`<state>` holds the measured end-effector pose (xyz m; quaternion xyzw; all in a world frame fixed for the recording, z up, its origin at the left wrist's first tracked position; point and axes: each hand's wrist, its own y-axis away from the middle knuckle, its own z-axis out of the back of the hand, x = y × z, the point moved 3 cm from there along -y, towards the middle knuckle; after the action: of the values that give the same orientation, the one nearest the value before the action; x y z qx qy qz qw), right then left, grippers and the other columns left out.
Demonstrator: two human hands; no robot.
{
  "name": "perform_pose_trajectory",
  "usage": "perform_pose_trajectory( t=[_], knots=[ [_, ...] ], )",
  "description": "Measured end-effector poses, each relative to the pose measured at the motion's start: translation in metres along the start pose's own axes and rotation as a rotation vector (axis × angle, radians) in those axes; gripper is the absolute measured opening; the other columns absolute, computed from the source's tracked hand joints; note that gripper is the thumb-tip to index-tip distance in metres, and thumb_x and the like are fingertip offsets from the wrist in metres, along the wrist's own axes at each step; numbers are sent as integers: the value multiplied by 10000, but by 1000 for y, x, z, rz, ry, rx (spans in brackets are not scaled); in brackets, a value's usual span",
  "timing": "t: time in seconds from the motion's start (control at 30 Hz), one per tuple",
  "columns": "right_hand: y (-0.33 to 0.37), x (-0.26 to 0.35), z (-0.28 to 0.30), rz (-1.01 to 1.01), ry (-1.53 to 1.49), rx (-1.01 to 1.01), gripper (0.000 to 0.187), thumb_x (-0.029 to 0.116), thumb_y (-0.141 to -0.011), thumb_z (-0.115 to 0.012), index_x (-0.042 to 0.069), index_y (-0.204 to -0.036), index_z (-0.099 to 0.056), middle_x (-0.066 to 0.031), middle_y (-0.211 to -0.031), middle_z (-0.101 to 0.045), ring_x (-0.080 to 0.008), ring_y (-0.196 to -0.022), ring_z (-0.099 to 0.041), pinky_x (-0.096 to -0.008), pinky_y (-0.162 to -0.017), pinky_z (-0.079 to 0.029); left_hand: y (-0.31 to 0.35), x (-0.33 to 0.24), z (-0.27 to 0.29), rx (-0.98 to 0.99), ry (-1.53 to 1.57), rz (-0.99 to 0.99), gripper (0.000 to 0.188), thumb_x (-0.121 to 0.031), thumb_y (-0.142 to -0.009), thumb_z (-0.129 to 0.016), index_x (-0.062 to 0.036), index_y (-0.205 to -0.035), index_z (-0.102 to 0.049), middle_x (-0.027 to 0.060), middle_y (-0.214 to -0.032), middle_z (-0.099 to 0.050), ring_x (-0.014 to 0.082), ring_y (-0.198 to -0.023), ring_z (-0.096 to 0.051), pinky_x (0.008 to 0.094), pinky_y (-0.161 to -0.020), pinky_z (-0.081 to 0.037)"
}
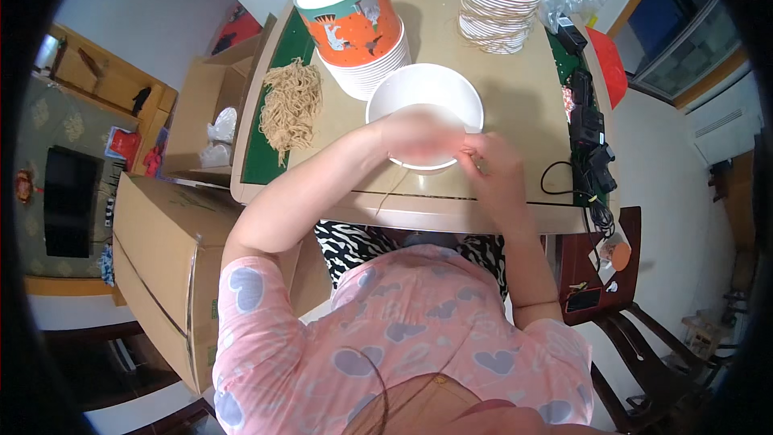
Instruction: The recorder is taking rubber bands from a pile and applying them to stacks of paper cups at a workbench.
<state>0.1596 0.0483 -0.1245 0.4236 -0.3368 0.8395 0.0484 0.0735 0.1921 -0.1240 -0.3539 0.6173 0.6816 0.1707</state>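
A white paper bucket (425,84) stands at the table's front with its open mouth toward me. My left hand (423,135) lies across its near part, smeared by blur, so its fingers cannot be made out. At the bucket's right rim is my right hand (493,167), its fingertips pinched together; what they hold is too small to tell. A thin beige cord (392,191) hangs from below my left hand over the table's near edge. To the left lies a tangled heap of beige cords (290,106).
Behind the bucket stands a stack of orange and white paper buckets (350,20). Another stack (501,8), draped with cords, is at the back right. Black power adapters and cables (592,129) line the table's right edge. Cardboard boxes (161,266) stand on the left.
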Motion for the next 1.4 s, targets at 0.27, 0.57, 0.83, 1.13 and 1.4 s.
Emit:
perform_pose_trajectory(
  t=[0.27, 0.57, 0.83, 1.13, 1.4],
  knots=[
    [3, 2, -2, 29, 156, -2, 211, -16, -759, -678, 67, -950, -644, -81, -810, -609, -225, -711, -608, -328, -637, -492, -19, 9, 0, 120, 168, 8, 271, -223, -863, -672, -87, -674, -533, -81, -546, -381, 10, -414, -276, 187, -352, -160],
    [23, -7, 15, -240, 87, -158, 78, 16, -780, -693, 26, -821, -627, -70, -717, -563, -165, -613, -535, -282, -579, -440, -18, 11, -3, 111, 247, -42, 163, -134, -813, -704, 2, -878, -642, -68, -586, -390, 23, -431, -292, 202, -360, -182],
    [30, -11, 15, -218, -152, -157, 92, 75, -824, -671, 23, -885, -627, -70, -705, -584, -154, -622, -577, -280, -580, -461, 3, -2, -21, 32, 334, -186, 90, -63, -830, -620, -18, -907, -614, 1, -752, -581, 39, -555, -481, 154, -410, -300],
    [30, -32, 9, -400, -619, -135, 57, 71, -880, -623, 21, -906, -632, 20, -779, -614, -32, -650, -518, -184, -568, -415, 30, 2, -42, -283, -279, -705, 67, -34, -803, -684, -30, -854, -641, -29, -741, -541, 39, -612, -449, 192, -581, -389],
    [29, -36, 1, -537, -955, 14, 94, 75, -883, -619, 14, -942, -658, 13, -749, -619, -17, -625, -510, -181, -535, -397, 43, 3, -58, -518, -585, -866, 84, 13, -767, -686, -8, -834, -640, 15, -758, -548, 72, -587, -456, 216, -510, -376]
  ],
)
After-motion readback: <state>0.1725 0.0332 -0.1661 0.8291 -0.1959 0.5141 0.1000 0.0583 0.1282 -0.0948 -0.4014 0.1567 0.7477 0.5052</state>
